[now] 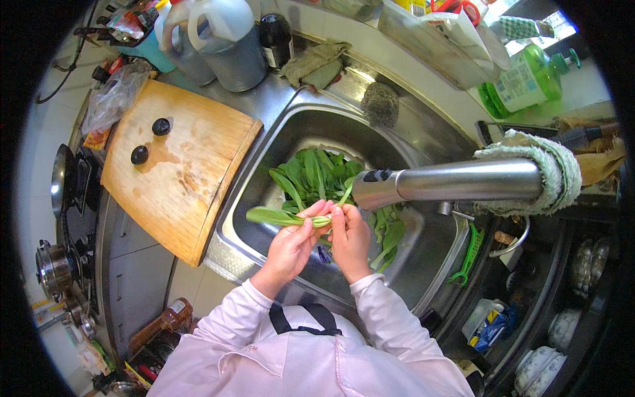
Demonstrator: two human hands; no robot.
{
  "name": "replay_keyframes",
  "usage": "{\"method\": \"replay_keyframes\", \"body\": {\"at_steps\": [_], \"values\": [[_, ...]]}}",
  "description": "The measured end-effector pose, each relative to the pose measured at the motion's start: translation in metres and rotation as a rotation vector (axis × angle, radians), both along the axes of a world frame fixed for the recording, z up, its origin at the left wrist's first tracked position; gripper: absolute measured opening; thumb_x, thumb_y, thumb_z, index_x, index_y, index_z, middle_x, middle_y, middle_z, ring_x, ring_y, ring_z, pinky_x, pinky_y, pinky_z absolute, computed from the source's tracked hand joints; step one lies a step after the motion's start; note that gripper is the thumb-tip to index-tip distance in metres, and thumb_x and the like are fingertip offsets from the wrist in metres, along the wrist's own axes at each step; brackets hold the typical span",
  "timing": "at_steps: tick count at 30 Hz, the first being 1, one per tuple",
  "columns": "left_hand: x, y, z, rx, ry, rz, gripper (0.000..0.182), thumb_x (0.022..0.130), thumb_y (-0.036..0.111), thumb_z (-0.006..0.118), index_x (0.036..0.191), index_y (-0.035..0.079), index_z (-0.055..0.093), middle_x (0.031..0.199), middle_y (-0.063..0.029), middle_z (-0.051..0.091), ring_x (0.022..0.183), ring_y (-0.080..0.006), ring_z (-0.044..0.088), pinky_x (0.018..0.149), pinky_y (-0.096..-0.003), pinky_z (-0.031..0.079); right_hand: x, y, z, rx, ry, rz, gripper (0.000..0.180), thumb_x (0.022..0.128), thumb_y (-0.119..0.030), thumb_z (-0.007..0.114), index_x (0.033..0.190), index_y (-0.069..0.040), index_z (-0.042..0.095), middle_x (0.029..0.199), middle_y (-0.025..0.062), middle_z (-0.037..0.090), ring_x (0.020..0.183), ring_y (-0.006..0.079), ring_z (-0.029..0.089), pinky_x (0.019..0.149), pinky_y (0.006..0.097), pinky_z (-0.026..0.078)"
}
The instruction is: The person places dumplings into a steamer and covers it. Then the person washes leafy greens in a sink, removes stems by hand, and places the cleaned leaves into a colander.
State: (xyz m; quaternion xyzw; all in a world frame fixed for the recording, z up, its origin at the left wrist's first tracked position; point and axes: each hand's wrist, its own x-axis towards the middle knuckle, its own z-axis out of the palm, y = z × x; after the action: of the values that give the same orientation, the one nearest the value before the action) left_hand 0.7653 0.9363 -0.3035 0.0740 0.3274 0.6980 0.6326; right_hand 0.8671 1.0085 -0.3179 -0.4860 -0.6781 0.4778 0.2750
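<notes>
Above the stainless steel sink (317,278), my left hand (292,248) grips a small bunch of leafy greens (273,216), its leaf end pointing left. My right hand (351,238) meets it at the stem end and pinches a separate leaf stalk (346,192) between thumb and fingers. Behind the hands, a heap of green leaves (317,171) sits in the basin, in a container mostly hidden by them. More loose leaves (392,235) lie on the basin floor, right of my right hand. A small purple item (324,254) shows below the fingers, too covered to identify.
The faucet (446,183), wrapped in a cloth (531,173), reaches over the basin from the right. A wooden cutting board (198,129) with two dark round pieces (139,155) lies left. A steel scourer (380,104) rests behind. Jugs (228,49) and a green soap bottle (526,82) stand farther back.
</notes>
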Motion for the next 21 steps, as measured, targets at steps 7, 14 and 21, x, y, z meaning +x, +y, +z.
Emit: {"method": "replay_keyframes", "body": {"at_steps": [7,14,21], "values": [[-0.004,-0.001,-0.001,-0.06,-0.045,0.126,0.053,0.094,0.02,0.049,0.138,-0.002,0.029,0.141,-0.0177,0.037,0.128,-0.0242,0.038,0.107,-0.0353,0.03,0.0,0.014,-0.001,-0.347,0.092,-0.032,0.028,0.096,-0.025,0.046,0.098,0.0,0.058,0.074,0.011,0.065,0.053,0.0157,0.062,0.049,0.0296,0.047],[-0.008,0.0,-0.01,-0.121,0.219,0.062,0.058,0.092,0.013,0.049,0.141,0.0,0.022,0.14,-0.0161,0.039,0.123,-0.0192,0.044,0.106,-0.0323,0.03,0.0,0.017,0.0,0.14,-0.054,0.319,0.029,0.093,-0.023,0.05,0.11,-0.001,0.059,0.08,0.016,0.064,0.067,0.0246,0.063,0.06,0.0335,0.048],[-0.009,-0.006,-0.025,-0.2,0.515,-0.114,0.042,0.093,0.011,0.05,0.132,-0.002,0.042,0.134,-0.0127,0.047,0.115,-0.0134,0.048,0.098,-0.0293,0.036,0.015,0.0,-0.006,-0.129,-0.066,0.457,0.022,0.089,-0.019,0.049,0.096,-0.002,0.06,0.087,0.0186,0.062,0.081,0.0367,0.059,0.071,0.0445,0.046]]}}
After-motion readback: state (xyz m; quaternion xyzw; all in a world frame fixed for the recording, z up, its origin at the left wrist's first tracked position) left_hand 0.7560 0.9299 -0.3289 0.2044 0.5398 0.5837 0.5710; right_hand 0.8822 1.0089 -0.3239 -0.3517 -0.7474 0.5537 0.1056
